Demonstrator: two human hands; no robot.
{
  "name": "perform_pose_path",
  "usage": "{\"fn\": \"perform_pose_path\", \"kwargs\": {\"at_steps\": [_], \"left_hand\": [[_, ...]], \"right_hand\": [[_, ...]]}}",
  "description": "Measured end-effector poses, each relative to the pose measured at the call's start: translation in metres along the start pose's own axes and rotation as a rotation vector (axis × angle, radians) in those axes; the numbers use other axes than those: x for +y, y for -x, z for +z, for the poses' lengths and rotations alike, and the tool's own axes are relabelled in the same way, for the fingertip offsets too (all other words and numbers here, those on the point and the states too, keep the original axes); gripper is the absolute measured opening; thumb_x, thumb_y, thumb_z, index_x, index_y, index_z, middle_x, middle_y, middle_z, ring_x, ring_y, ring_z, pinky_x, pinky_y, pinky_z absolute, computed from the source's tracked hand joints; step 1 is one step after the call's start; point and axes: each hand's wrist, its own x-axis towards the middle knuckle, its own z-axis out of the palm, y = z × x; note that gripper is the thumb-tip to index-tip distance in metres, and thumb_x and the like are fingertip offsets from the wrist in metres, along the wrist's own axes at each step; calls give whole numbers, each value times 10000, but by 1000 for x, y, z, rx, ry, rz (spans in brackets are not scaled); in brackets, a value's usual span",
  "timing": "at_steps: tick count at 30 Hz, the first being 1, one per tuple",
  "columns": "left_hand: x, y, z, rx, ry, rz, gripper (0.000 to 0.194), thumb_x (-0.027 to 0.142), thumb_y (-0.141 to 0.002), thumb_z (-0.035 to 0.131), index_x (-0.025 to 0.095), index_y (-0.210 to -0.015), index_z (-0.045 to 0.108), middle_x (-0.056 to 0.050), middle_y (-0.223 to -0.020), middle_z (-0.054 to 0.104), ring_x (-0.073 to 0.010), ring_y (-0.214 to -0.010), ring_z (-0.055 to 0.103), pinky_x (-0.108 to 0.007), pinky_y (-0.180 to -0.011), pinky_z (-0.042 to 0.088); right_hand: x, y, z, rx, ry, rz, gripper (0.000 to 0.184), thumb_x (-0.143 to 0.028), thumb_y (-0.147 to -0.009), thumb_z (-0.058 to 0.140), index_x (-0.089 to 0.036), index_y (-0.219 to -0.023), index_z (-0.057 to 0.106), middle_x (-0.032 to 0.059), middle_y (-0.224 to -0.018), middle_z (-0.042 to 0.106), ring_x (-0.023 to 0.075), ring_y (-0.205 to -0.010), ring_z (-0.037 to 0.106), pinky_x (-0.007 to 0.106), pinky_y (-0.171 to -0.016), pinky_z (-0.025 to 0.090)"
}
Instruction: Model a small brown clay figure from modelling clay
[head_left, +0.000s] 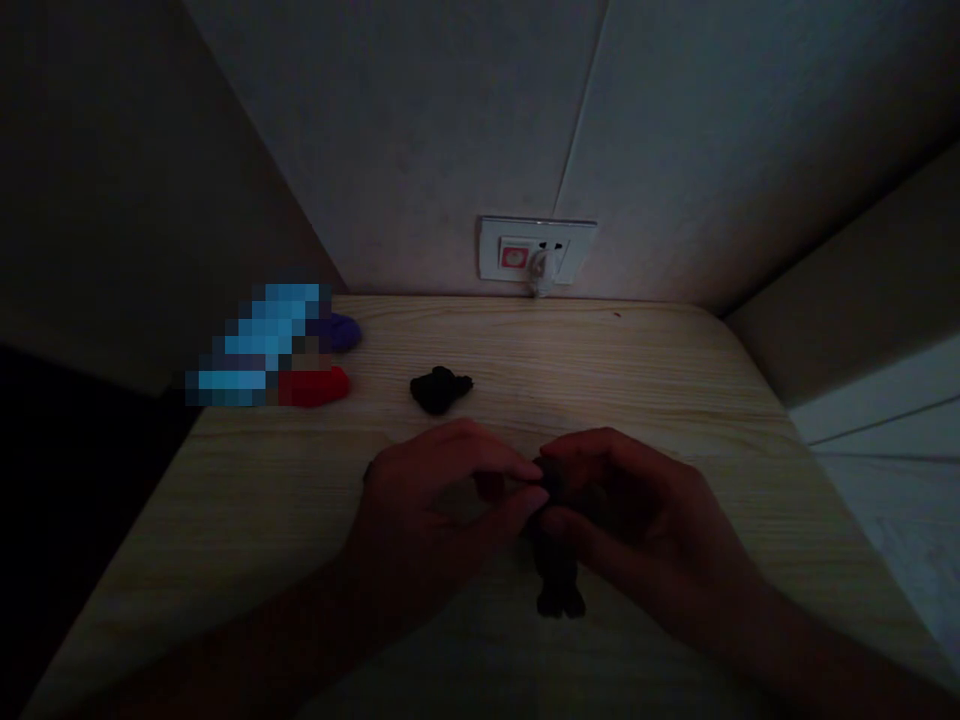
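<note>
A small dark figure [556, 575] with two foot-like ends pointing towards me is between my hands; it looks like modelling clay, though the light is very dim. My left hand [420, 500] pinches its upper part between thumb and fingertips. Around its right side curl the fingers of my right hand [667, 515], the thumb pressing on its middle. Much of the figure is hidden by my fingers. Beyond my left hand lies a black lump [439, 391], apparently of clay. Part of a dark thing [368, 473] peeks out beside my left knuckles, mostly covered.
At the back left of the wooden tabletop [675, 380] lie a red lump [326, 385] and a purple lump [343, 333], beside a pixelated bright blue patch [270, 325]. A wall socket [576, 250] with a plug [541, 268] sits just above the back edge.
</note>
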Motion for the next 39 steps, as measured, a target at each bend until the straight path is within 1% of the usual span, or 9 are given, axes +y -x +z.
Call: {"fn": "perform_pose_path", "kwargs": {"at_steps": [3, 7, 13, 18, 22, 25, 28, 34, 39], "left_hand": [[-1, 0, -1, -9, 32, 3, 118, 146, -830, 825, 224, -909, 786, 7, -836, 778, -131, -719, 733, -232, -664, 585], [-3, -1, -1, -18, 44, -13, 130, 108, -813, 824, 223, -870, 802, 7, -832, 759, -124, -715, 730, -214, -653, 589], [-4, -2, -2, -21, 48, 23, 72, 148, -830, 837, 195, -880, 815, 2, -819, 743, -105, -697, 722, -178, -637, 587], [0, -2, -2, -24, 67, 16, 189, 69, -800, 835, 208, -926, 821, 12, -848, 754, -96, -722, 728, -167, -667, 591], [1, -2, -2, 1, 132, -26, 206, 57, -801, 822, 232, -909, 825, 20, -840, 761, -92, -701, 714, -175, -657, 591], [-1, -1, -1, 8, 196, -54, 181, 83, -788, 848, 231, -891, 833, 15, -833, 763, -91, -704, 716, -165, -645, 584], [-3, -1, 0, -5, 261, -106, 185, 78, -768, 862, 232, -869, 840, 11, -817, 761, -94, -709, 721, -155, -630, 580], [-5, -2, 1, -27, 395, -215, 242, 34, -761, 832, 253, -861, 846, 11, -822, 762, -109, -732, 734, -175, -647, 603], [-7, -2, 2, -57, 463, -224, 240, 29, -787, 805, 249, -875, 841, 1, -828, 775, -121, -742, 747, -193, -665, 620]], "right_hand": [[-2, -1, 0, 4, -43, 19, 322, -233, -831, 851, -267, -1120, 714, 1, -845, 755, 143, -747, 727, 234, -663, 616], [-2, 1, 0, 2, -64, 8, 321, -218, -826, 855, -268, -1114, 721, 2, -851, 754, 148, -766, 732, 250, -700, 620], [-2, 0, -1, -14, -77, 49, 321, -241, -826, 860, -241, -1116, 721, 29, -881, 771, 169, -780, 753, 276, -703, 625], [-5, -3, -3, -74, -232, 104, 302, -218, -828, 860, -237, -1095, 720, 22, -885, 784, 164, -808, 775, 258, -710, 626], [-6, -5, -4, -98, -274, 93, 285, -211, -814, 874, -230, -1064, 739, 14, -890, 791, 135, -777, 759, 228, -704, 615], [-7, -4, -4, -115, -280, 102, 278, -238, -820, 872, -226, -1060, 730, 19, -890, 787, 151, -766, 763, 244, -675, 619], [-7, -3, -4, -124, -282, 120, 287, -268, -830, 866, -230, -1071, 714, 25, -901, 787, 172, -767, 774, 270, -662, 627], [-8, -4, -4, -134, -293, 112, 269, -211, -838, 851, -237, -1071, 719, 16, -917, 784, 156, -791, 770, 249, -672, 612], [-9, -4, -5, -139, -300, 104, 265, -218, -832, 860, -242, -1063, 731, -5, -864, 760, 137, -754, 748, 227, -639, 588]]}}
